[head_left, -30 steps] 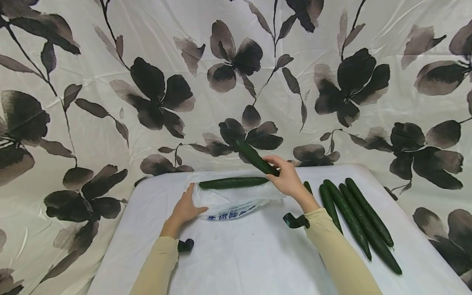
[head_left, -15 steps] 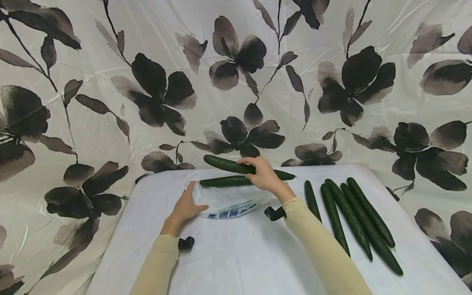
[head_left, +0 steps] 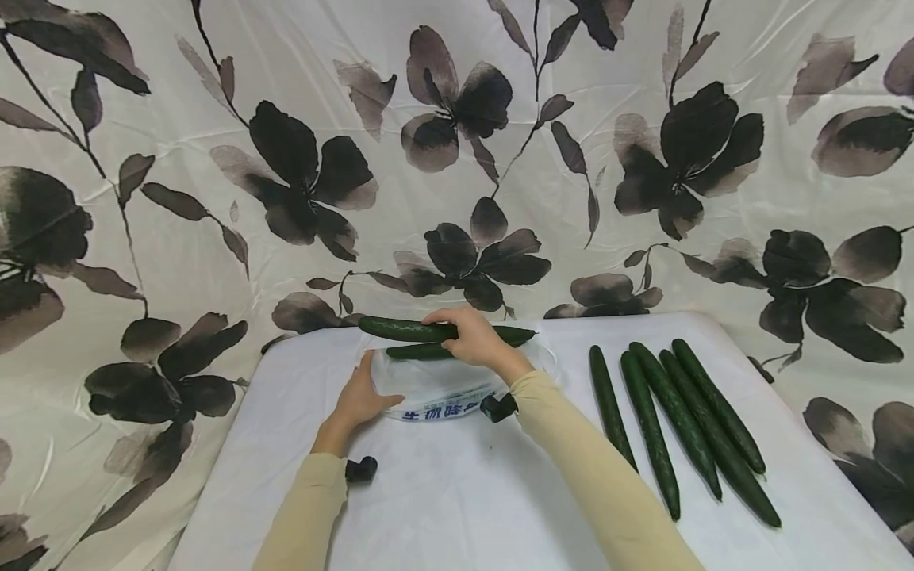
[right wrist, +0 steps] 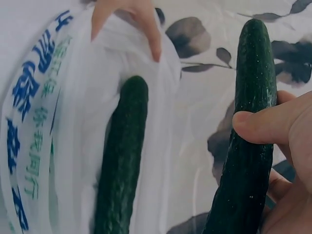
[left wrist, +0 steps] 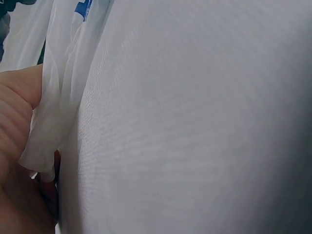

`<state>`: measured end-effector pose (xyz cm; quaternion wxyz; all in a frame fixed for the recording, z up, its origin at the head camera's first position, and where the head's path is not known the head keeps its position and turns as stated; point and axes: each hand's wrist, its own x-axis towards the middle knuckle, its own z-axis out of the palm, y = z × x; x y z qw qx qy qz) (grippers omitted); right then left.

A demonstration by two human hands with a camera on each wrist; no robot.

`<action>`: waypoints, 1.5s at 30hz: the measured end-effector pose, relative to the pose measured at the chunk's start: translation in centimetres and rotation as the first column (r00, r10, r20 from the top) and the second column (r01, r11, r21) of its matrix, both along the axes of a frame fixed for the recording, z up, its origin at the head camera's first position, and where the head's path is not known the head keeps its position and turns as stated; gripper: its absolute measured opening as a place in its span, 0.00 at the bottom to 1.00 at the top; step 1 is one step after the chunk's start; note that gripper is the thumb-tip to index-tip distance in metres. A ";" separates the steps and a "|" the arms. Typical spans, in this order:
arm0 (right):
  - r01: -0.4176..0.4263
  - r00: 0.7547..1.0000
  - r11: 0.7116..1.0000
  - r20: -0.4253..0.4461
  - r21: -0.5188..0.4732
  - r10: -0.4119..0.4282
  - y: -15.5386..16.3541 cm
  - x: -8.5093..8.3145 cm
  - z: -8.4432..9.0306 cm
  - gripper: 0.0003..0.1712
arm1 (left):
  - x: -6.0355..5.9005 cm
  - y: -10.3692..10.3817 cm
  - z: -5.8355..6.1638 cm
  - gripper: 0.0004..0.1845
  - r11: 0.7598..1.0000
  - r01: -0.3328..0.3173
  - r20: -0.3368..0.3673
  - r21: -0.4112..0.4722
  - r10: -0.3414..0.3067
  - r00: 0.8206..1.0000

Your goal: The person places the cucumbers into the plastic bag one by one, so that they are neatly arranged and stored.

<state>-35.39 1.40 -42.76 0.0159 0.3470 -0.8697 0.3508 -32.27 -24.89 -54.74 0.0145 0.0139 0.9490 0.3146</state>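
My right hand grips a dark green cucumber around its middle, thumb on one side and fingers on the other. This cucumber is held level above a white plastic bag with blue and green print. Inside the bag's opening lies another cucumber, partly hidden by my right hand in the head view. My left hand holds the bag's left end, thumb and fingers spread apart at its rim. In the left wrist view, the bag's plastic runs between thumb and fingers; most fingers are hidden there.
Several cucumbers lie side by side on the right of the white-covered table. A flower-patterned cloth hangs behind the table's far edge. Dark wrist cameras sit at both cuffs.
My right hand has moved left with its cucumber, which has turned from steeply tilted to nearly level above the bag. The left hand stays at the bag's left end.
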 end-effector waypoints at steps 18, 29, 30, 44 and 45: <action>-0.044 0.998 0.998 0.054 0.041 0.042 -1.8 0.0 -2.4 0.30 | -0.2 -0.2 -0.3 0.64 1.000 0.009 -0.048 0.022 -0.008 0.999; -0.017 0.988 0.998 0.154 0.057 0.008 -0.6 -1.0 -4.9 0.30 | 0.1 -0.2 -0.6 0.65 1.000 -0.003 0.013 0.015 0.003 1.000; -0.016 0.988 0.998 0.155 0.062 0.006 -0.5 -1.1 -5.0 0.31 | 0.0 -0.2 -0.6 0.65 1.000 -0.004 0.020 0.015 0.004 1.000; 0.017 0.985 0.998 0.172 0.066 -0.028 0.4 -2.3 -7.0 0.32 | 0.1 0.1 0.0 0.65 0.999 -0.004 -0.005 0.038 0.004 1.000; 0.020 0.985 0.997 0.171 0.070 -0.031 0.4 -2.4 -7.3 0.32 | 0.1 0.1 -0.1 0.65 0.999 -0.003 -0.006 0.039 0.003 1.000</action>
